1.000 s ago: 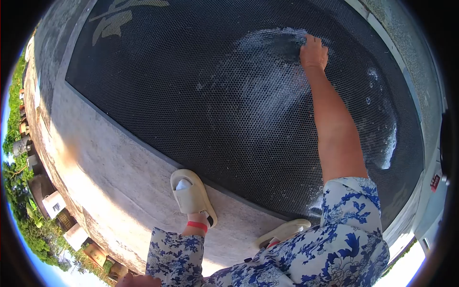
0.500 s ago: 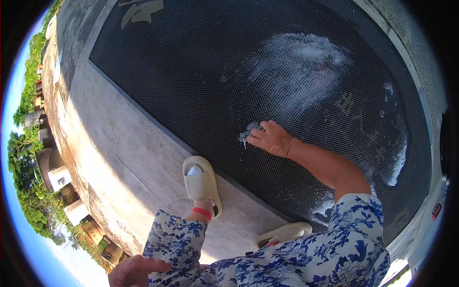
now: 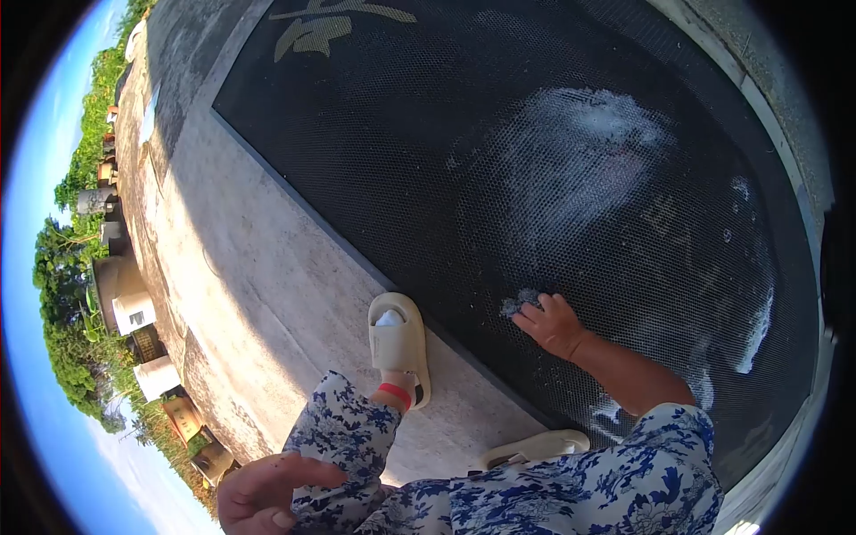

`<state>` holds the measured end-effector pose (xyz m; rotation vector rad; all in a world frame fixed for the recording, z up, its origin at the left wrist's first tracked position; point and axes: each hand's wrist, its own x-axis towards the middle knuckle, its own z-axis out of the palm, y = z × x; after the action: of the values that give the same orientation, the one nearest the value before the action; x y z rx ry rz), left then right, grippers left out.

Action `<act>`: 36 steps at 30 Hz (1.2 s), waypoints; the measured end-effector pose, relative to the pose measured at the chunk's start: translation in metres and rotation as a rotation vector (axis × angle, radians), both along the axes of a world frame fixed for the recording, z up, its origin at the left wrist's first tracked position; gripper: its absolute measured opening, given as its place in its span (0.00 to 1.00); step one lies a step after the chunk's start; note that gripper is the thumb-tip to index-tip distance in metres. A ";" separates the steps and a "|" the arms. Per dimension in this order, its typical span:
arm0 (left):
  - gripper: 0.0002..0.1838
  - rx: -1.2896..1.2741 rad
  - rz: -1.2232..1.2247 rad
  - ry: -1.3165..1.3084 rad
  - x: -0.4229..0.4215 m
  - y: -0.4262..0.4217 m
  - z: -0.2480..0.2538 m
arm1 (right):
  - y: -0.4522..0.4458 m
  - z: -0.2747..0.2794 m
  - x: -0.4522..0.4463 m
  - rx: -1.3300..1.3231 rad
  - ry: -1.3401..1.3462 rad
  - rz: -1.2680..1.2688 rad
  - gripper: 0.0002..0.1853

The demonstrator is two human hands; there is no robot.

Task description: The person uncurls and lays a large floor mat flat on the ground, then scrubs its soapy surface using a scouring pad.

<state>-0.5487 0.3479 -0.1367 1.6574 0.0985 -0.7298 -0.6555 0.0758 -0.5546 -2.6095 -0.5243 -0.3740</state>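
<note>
My right hand (image 3: 555,326) is closed over a grey scouring pad (image 3: 520,303), pressing it against a black textured floor mat (image 3: 357,178). Only part of the pad shows beyond the fingertips. White suds (image 3: 597,134) lie smeared on the mat beyond that hand, around a faint reddish patch. My left hand (image 3: 276,490) hangs at the lower left, beside my patterned trouser leg. Its thumb and index finger are apart, and nothing shows in it; the other fingers are partly hidden.
My feet in beige slippers (image 3: 399,343) are at the mat's near edge. Concrete ground (image 3: 267,259), partly sunlit, borders it. More suds (image 3: 756,330) streak the mat's right side. Several pots and buckets (image 3: 156,377) stand in a row at the far left, with plants behind.
My right hand has drawn the scouring pad across the mat towards my body. My whole view has shifted, so the mat and slippers appear further right and lower. My left hand still hangs free.
</note>
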 end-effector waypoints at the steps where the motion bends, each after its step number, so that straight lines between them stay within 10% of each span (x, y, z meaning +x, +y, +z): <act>1: 0.32 -0.023 -0.051 0.058 0.003 -0.002 0.000 | -0.017 -0.004 0.006 -0.037 0.021 -0.047 0.11; 9: 0.30 -0.096 -0.223 0.110 -0.002 -0.013 0.006 | -0.165 -0.009 0.122 -0.057 0.419 -1.272 0.20; 18: 0.30 -0.153 -0.248 0.155 0.003 -0.016 0.005 | -0.033 0.017 -0.077 -0.053 0.334 -0.151 0.15; 26: 0.32 -0.047 -0.233 0.228 -0.006 -0.025 0.006 | -0.193 0.006 0.050 -0.142 0.422 -1.396 0.20; 32: 0.30 -0.021 -0.226 0.016 -0.006 -0.030 0.001 | -0.021 0.018 -0.059 -0.102 0.321 -0.403 0.12; 36: 0.29 0.002 -0.283 0.063 -0.005 -0.031 0.002 | -0.048 0.014 -0.065 -0.081 0.175 -0.201 0.08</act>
<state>-0.5537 0.3173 -0.1352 1.6689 -0.0929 -0.9960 -0.7201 0.0279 -0.5409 -2.7489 -0.2234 -0.1878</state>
